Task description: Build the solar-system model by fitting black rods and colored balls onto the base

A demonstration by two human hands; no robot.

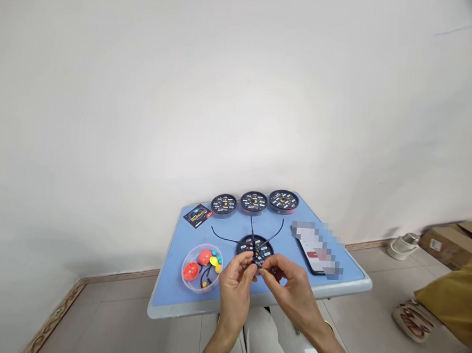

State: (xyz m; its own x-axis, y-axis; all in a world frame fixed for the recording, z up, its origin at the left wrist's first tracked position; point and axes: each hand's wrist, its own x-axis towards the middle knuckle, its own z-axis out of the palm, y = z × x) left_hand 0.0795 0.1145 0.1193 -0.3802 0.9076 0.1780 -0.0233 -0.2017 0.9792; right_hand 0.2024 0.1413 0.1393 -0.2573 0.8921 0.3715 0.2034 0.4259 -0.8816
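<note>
1. Left hand [235, 289] pinches a small dark piece [259, 263], fingers closed on it.
2. Right hand [289, 289] grips the same piece, just above a black round disc [255, 247].
3. Disc sits on a blue surface [169, 287], thin wires [222, 236] trailing out.

Print on the round black discs [254, 201] and the card [197, 215] is too small to read.

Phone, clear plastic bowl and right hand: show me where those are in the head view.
Phone [309, 254]: head view, on its screen.
Clear plastic bowl [205, 245]: head view, on its far rim.
Right hand [289, 289]: head view, on the back of the hand.
</note>
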